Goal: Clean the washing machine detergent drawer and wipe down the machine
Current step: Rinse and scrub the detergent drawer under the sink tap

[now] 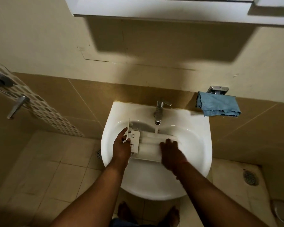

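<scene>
Left hand (121, 141) grips the front panel of the white plastic detergent drawer (147, 145), lying crosswise in the white ceramic sink (195, 140) under the running chrome tap (159, 112), panel pointing left, right hand (170, 153) spread flat on it; looks light, stiff, probably slippery wet, so hold the panel end.

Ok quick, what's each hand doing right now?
Left hand: grips the front panel end of the white plastic detergent drawer.
Right hand: fingers rest on the drawer; grip unclear.

left hand (120, 143): fingers curled, gripping | right hand (170, 150): palm down, fingers spread, blurred
</scene>
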`<action>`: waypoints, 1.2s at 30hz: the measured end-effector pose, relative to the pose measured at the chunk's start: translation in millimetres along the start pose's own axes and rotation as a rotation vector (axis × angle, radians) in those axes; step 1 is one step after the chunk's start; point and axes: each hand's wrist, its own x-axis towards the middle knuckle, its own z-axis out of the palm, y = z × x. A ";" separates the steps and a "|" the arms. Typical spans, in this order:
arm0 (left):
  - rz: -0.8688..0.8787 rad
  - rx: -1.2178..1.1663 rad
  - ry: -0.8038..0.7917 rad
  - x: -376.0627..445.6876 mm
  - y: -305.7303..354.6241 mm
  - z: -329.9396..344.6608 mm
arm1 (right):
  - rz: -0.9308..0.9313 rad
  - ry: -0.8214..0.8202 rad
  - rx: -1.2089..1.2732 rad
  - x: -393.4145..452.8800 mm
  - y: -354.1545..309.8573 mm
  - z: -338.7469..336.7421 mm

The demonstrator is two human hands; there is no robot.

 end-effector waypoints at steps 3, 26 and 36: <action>0.009 0.003 -0.001 -1.1 0.7 0.2 | -0.048 0.085 0.024 -11.4 -1.7 3.7; 0.525 0.318 -0.033 -38.6 17.5 -13.0 | 0.199 0.348 1.061 -34.5 18.5 -51.6; 0.126 0.022 0.187 -34.4 -4.4 -29.9 | 0.226 0.363 1.200 -61.0 25.7 -39.3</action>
